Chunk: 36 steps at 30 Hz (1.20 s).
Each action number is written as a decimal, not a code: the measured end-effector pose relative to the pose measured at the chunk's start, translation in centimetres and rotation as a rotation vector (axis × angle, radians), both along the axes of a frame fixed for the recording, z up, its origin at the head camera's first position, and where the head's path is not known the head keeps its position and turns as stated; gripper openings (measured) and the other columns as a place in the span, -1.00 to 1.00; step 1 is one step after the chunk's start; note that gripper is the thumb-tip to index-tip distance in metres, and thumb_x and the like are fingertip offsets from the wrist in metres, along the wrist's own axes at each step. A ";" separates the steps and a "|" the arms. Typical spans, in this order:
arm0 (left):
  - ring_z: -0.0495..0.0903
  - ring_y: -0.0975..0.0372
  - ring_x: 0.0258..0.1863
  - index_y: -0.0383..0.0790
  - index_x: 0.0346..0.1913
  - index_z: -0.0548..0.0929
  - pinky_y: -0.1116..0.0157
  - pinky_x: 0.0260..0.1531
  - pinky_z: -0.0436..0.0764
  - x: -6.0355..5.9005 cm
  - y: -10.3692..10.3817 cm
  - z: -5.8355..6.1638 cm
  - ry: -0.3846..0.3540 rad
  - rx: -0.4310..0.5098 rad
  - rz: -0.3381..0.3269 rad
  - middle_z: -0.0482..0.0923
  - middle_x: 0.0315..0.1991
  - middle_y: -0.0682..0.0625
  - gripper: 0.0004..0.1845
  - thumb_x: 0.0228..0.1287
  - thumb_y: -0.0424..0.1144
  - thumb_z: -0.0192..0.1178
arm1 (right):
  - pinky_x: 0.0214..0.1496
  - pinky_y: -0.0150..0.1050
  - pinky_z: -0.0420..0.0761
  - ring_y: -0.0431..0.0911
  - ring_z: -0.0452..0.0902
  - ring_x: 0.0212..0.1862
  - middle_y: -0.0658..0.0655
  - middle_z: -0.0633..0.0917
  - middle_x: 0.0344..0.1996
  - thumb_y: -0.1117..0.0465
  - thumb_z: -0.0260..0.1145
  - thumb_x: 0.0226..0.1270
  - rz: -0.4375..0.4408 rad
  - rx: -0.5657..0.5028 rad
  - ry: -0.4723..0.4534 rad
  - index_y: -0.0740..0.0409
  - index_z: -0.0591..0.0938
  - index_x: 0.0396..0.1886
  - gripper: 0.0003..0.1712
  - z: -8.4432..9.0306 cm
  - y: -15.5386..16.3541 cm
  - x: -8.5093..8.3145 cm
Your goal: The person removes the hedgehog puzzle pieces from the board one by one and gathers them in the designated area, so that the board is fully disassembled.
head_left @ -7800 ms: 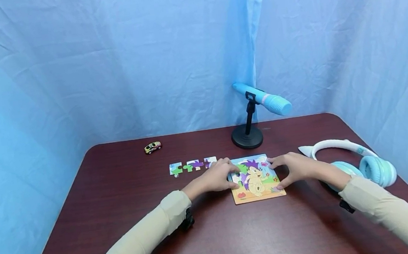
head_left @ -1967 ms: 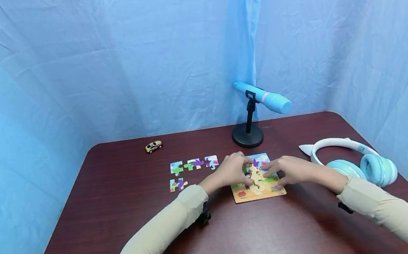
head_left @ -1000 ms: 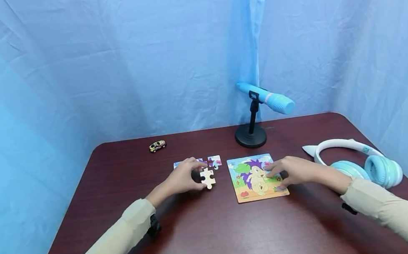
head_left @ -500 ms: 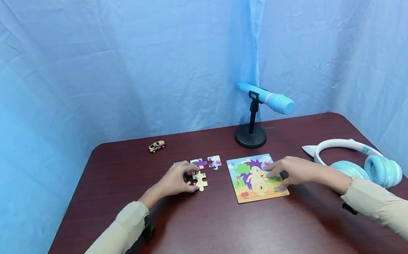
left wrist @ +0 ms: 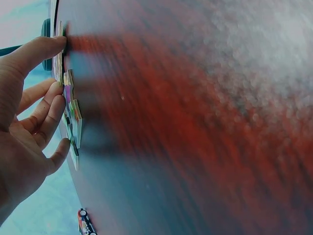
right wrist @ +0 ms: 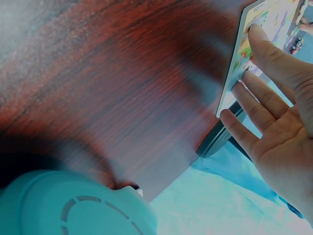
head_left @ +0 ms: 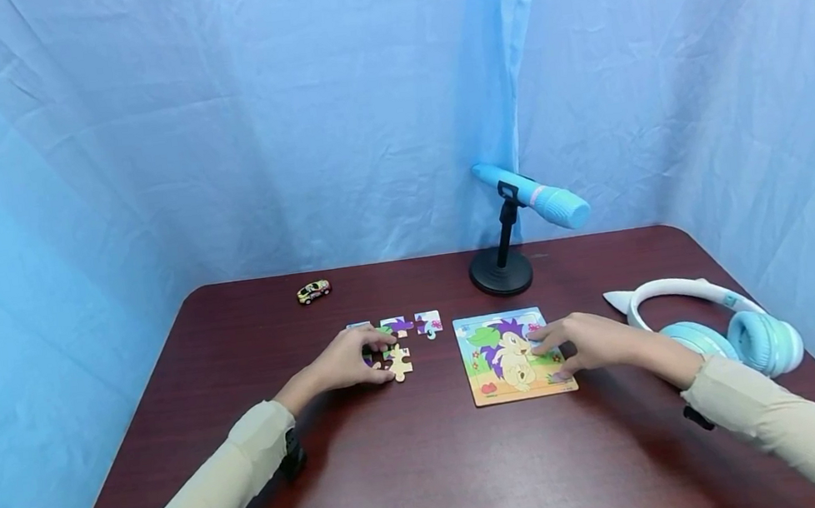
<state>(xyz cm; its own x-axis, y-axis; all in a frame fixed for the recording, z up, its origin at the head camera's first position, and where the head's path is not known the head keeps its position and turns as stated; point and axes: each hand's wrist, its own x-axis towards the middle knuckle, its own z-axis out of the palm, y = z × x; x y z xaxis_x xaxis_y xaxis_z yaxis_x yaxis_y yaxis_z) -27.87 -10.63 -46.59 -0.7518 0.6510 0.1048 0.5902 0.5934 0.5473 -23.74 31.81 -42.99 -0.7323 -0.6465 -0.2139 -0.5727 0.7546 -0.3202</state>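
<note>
My left hand [head_left: 344, 363] presses a loose puzzle piece [head_left: 398, 364] flat with straight fingers; my right hand [head_left: 583, 340], fingers relaxed, should steady the puzzle board [head_left: 513, 355].

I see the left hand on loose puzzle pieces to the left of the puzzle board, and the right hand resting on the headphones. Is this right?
Not quite. The left hand does touch the loose puzzle pieces left of the puzzle board. But the right hand rests on the board's right side, not on the headphones, which lie apart, further right. The head view shows this.
</note>
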 end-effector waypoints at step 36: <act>0.60 0.22 -0.01 -0.07 0.22 0.71 0.33 -0.08 0.57 1.4 15.8 2.3 0.043 -0.133 -0.102 0.67 0.06 0.01 -0.45 0.18 0.03 0.46 | 0.30 0.28 0.48 0.34 0.42 0.38 0.36 0.52 0.37 -0.16 0.62 0.03 -0.055 -0.047 -0.014 0.22 0.60 0.32 -0.09 -0.2 0.7 -0.7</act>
